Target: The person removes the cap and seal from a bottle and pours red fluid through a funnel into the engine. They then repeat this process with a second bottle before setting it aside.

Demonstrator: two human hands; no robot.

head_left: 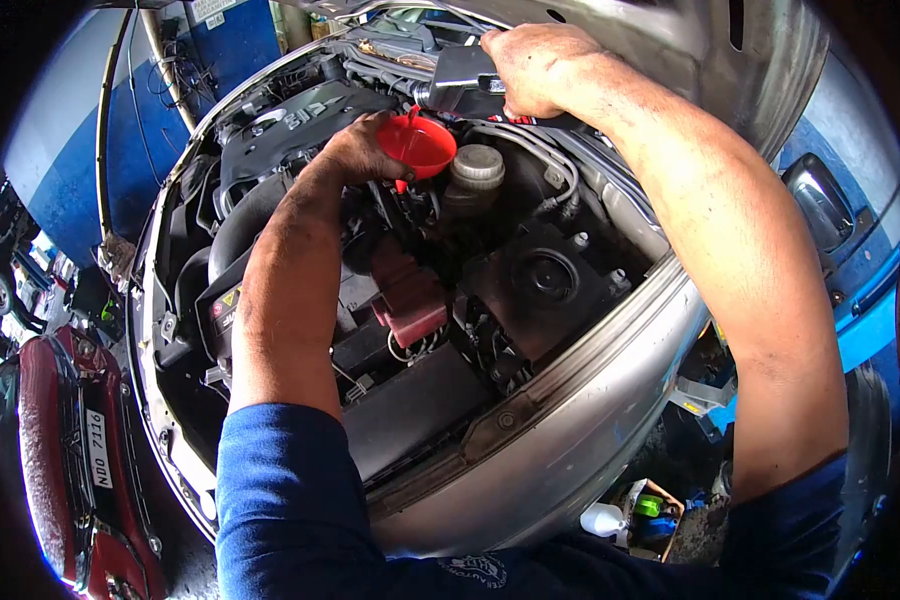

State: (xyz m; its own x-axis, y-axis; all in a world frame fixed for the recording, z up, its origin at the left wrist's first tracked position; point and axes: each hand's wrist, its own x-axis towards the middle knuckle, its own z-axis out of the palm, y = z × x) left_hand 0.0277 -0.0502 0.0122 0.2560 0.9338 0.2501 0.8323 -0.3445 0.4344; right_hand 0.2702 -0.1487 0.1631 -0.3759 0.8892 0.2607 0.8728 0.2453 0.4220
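A red funnel (422, 146) is held over the engine bay by my left hand (362, 150), whose fingers are closed on its left side. My right hand (542, 72) grips a dark grey bottle (462, 68), tilted with its neck toward the left, just above and right of the funnel. The lower end of the funnel is mostly hidden. Right of the funnel stands a reservoir with a round whitish cap (478, 165). The black engine cover (295, 125) lies to the left of my left hand.
The raised hood (710, 60) hangs over my right arm. Below lie a red-covered fuse box area (410, 305) and the silver fender (530, 460). A red car bumper (50, 450) stands at the left. A carton with bottles (660, 545) sits below the fender.
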